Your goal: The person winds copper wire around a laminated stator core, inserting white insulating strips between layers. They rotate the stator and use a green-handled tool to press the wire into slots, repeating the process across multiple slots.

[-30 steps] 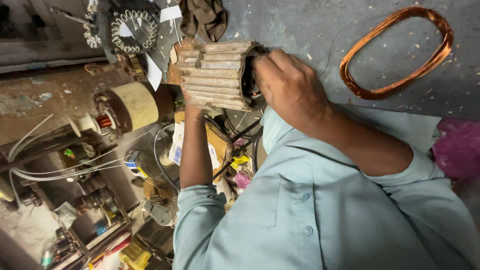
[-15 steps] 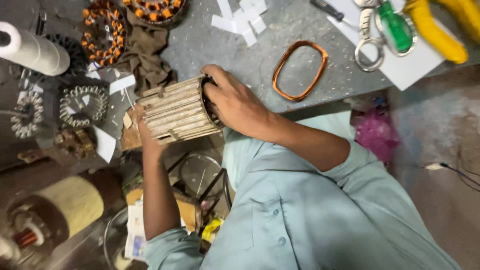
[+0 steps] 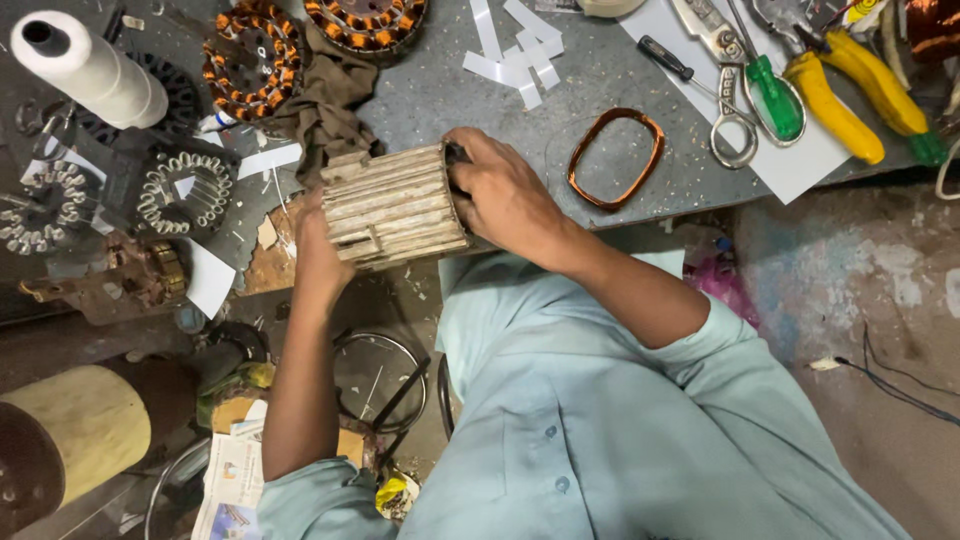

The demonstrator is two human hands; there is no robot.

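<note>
A grey, speckled counter (image 3: 440, 90) fills my view, cluttered with wound stators, paper strips and hand tools. I see the ribbed wooden drum (image 3: 392, 205) lying on its side at the counter's near edge, clamped between both hands: the left hand (image 3: 318, 255) presses its left end, grip closed on it, and the right hand (image 3: 505, 190) cups the right end, fingers curled over the rim. One finished copper wire coil (image 3: 616, 157) lies just beside it. The drum's ribs look bare, so I judge another winding is not yet begun.
</note>
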